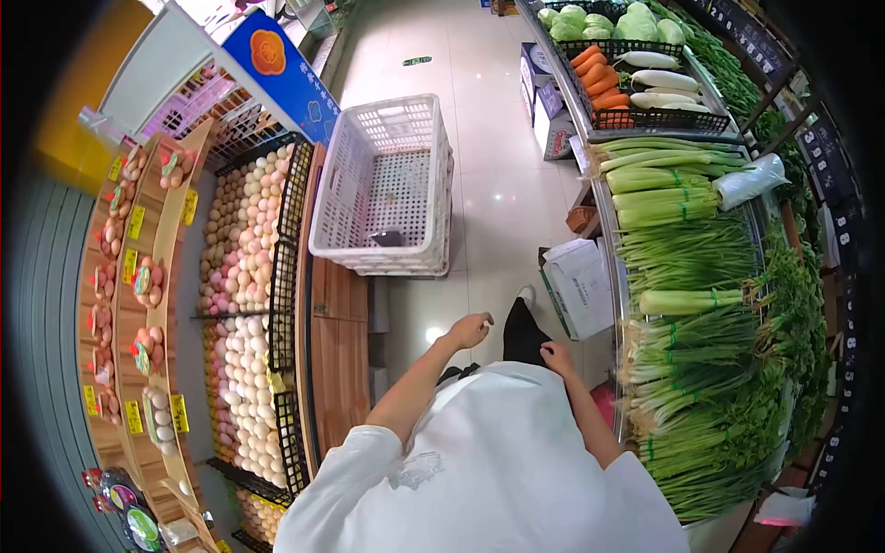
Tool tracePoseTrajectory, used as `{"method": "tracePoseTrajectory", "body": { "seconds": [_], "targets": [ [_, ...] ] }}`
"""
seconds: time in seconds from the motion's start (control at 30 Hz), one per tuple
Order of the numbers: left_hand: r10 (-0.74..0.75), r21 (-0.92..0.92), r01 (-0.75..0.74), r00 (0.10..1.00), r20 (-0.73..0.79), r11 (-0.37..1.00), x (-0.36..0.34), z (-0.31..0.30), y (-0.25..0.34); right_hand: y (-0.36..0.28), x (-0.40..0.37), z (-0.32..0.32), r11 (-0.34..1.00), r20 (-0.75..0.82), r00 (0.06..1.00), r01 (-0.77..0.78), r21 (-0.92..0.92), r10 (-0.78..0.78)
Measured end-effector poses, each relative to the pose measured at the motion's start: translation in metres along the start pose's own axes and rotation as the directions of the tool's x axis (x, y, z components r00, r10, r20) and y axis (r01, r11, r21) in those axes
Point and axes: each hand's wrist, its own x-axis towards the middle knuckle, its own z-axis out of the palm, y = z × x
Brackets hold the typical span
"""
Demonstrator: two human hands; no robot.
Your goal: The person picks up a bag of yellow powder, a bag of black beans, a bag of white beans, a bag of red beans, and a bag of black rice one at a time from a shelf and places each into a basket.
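My left hand [472, 330] hangs in front of my body over the tiled floor, its fingers loosely bent and a little apart. Nothing shows in it. At my right thigh is my right hand [556, 358], also loosely bent with a gap between thumb and fingers, and no object is seen there. Ahead of my left hand stands a white plastic crate [441, 175] with slotted walls, stacked on another, and a small dark object [387, 238] lies in its bottom. A white carton [579, 288] sits on the floor ahead of my right hand.
On the left, eggs [249, 369] fill black crates beside a wooden cabinet [339, 369]. The right-hand stand holds bundled green onions [687, 346], celery [659, 189], carrots [599, 78], white radishes [664, 81] and cabbages [636, 26]. A roll of plastic bags [749, 182] lies on the greens. A tiled aisle [493, 138] runs forward.
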Motion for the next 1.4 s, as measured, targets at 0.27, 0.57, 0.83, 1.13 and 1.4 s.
{"method": "tracePoseTrajectory", "body": {
  "seconds": [0.27, 0.57, 0.83, 1.13, 1.4],
  "targets": [
    [-0.147, 0.044, 0.148, 0.989, -0.011, 0.988, 0.096, -0.091, -0.009, -0.087, 0.171, -0.141, 0.964, 0.097, 0.995, -0.001, 0.265, -0.026],
    [-0.131, -0.138, 0.098, 0.957, -0.258, 0.986, 0.218, -0.127, 0.006, -0.142, 0.326, -0.185, 0.989, 0.525, 0.838, 0.127, 0.072, -0.146],
    [-0.242, -0.268, 0.165, 0.927, -0.288, 0.949, 0.351, -0.207, -0.028, -0.199, 0.474, -0.227, 0.992, 0.587, 0.808, 0.027, -0.121, 0.05],
    [-0.268, -0.373, 0.086, 0.842, -0.469, 0.924, 0.46, -0.328, -0.024, -0.292, 0.652, -0.29, 0.925, 0.478, 0.874, 0.247, -0.289, -0.084],
    [-0.562, -0.7, 0.07, 0.655, -0.505, 0.711, 0.433, -0.343, -0.027, -0.414, 0.782, -0.252, 0.8, 0.757, 0.642, 0.513, -0.31, -0.119]
  ]
}}
